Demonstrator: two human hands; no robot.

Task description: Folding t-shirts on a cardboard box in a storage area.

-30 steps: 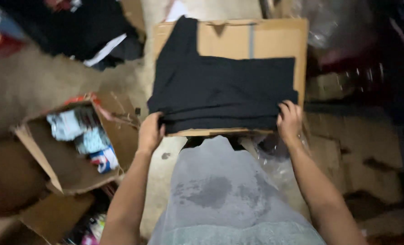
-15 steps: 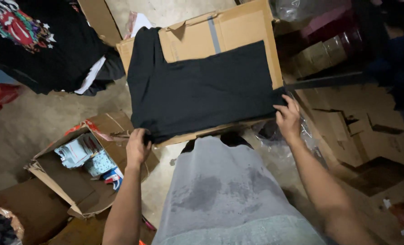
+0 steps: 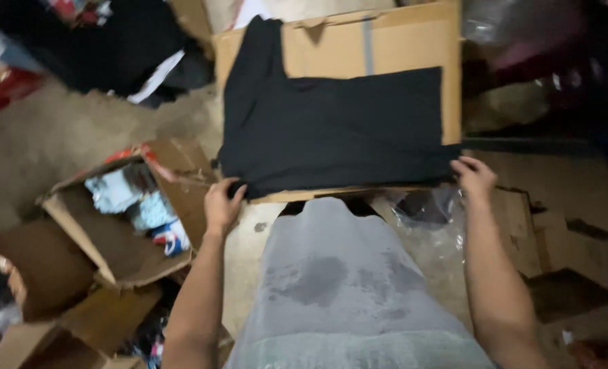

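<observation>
I had the black garment [image 3: 338,130] laid flat on the cardboard sheet [image 3: 399,41] in front of me, and by the look of it the folding was well along: the body already lay as a tidy rectangle with straight near and right edges, while one narrower part, probably a sleeve or folded side, ran up along the left toward the far edge of the cardboard and had not been tucked in. My left hand [image 3: 222,205] was curled over the near left corner of the cloth, fingers pinching its edge. My right hand [image 3: 473,176] rested at the near right corner with its fingers on the hem, though I could not tell whether it truly gripped or only pressed. The fabric looked plain, dark, soft and mostly smooth. An open cardboard box [image 3: 123,219] with light-coloured packets sat on the floor to my left.
</observation>
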